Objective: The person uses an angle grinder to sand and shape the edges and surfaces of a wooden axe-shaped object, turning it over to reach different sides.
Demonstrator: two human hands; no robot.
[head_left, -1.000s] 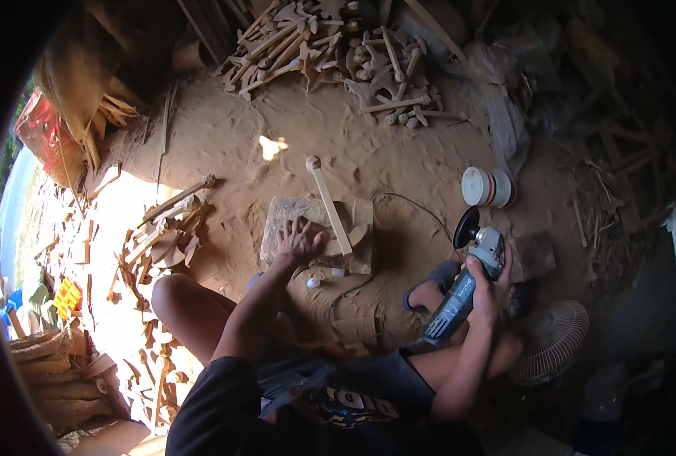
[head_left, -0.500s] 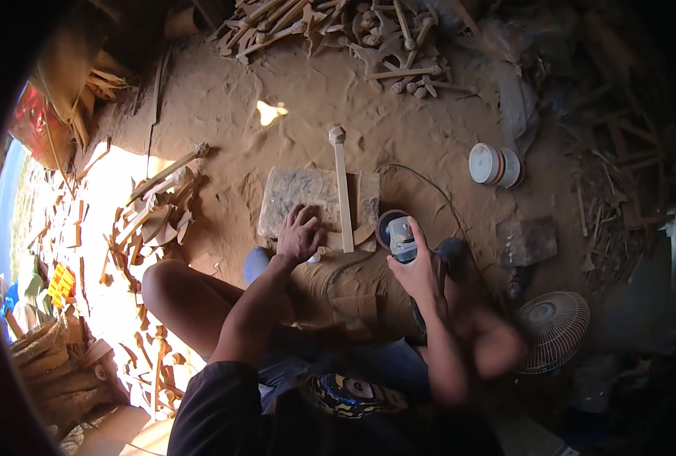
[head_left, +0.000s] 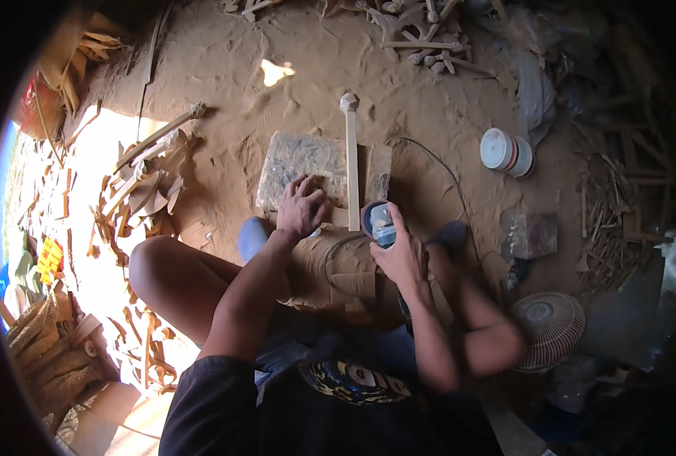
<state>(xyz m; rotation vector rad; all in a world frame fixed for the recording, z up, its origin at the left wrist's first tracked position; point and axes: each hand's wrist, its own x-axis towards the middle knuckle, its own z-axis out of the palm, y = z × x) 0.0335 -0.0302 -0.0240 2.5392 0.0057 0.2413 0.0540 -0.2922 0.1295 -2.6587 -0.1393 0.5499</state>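
Observation:
My left hand (head_left: 304, 207) rests with its fingers bent and apart on the near side of a worn, pale block (head_left: 300, 161). Whether it presses a tan wooden strip (head_left: 336, 216) beside it is hard to see. A long wooden stick with a knobbed far end (head_left: 351, 152) lies across the block's right part, its square end toward me. My right hand (head_left: 403, 257) is wrapped round an angle grinder (head_left: 384, 226). The grinder's dark round disc sits just right of the stick's near end; whether they touch cannot be told.
A dark cord (head_left: 443, 166) curves over the sandy ground at right. Beyond it stand a white tub (head_left: 496, 149), a squared block (head_left: 529, 235) and a fan (head_left: 549, 330). Carved wooden pieces lie heaped at left (head_left: 144, 186) and far back (head_left: 422, 45). My bent legs flank the work.
The whole view has shifted, so the block and stick sit higher in the picture. The grinder has come closer to the stick's near end. My left hand stays on the block.

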